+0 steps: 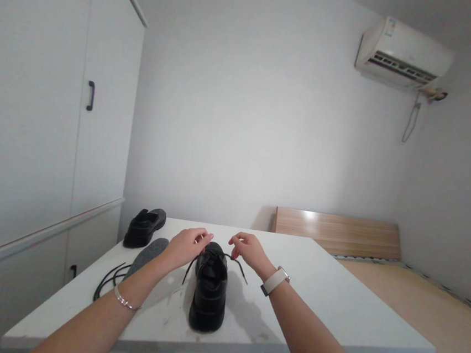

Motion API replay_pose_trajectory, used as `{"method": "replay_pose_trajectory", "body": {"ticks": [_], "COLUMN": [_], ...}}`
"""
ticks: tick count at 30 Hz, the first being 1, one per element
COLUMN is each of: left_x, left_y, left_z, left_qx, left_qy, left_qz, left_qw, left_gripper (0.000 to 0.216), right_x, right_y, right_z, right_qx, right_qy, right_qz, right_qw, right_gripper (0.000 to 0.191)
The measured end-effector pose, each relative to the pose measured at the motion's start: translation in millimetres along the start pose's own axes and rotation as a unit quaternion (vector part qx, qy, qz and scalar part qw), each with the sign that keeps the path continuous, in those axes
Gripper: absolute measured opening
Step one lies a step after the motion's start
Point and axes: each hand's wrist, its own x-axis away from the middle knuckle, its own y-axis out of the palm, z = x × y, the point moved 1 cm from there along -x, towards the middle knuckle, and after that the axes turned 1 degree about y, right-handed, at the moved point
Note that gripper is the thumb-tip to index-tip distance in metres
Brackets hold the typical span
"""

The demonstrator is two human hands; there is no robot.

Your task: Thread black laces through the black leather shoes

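A black shoe (pixel 209 290) stands on the white table (pixel 331 302) in front of me, its heel toward me. Both hands work at its far end by the laces. My left hand (pixel 187 245) is closed, pinching a black lace end that trails down the shoe's left side. My right hand (pixel 247 250) is closed too, pinching the other lace end (pixel 240 268), which hangs to the shoe's right. A bracelet is on my left wrist and a pale watch on my right.
A second black shoe (pixel 144 227) sits at the table's far left corner. A grey insole (pixel 147 257) and a loose black lace (pixel 109 279) lie left of the near shoe. White wardrobe (pixel 52 125) on the left, wooden bed frame (pixel 338 233) behind.
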Motion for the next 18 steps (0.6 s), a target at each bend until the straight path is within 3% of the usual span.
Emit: {"method": "replay_pose_trajectory", "body": {"ticks": [8,18], "left_x": [-3.0,-10.7], "left_y": [13.1,22.7], "left_z": [-28.2,-35.3], "left_qx": [-0.072,-0.037], "left_qy": [-0.017,-0.021], "left_qz": [-0.037,-0.014], "left_qw": [0.997,0.999], "left_gripper": [0.022,0.021], "right_x": [0.5,-10.1], "right_y": [20.2,33.7], "right_z": [17.8,12.8], "right_qx": [0.067,0.057], "right_qy": [0.005,-0.004], "right_qz": [-0.04,0.004], "right_qw": [0.997,0.998], "right_gripper": [0.02,0.02]}}
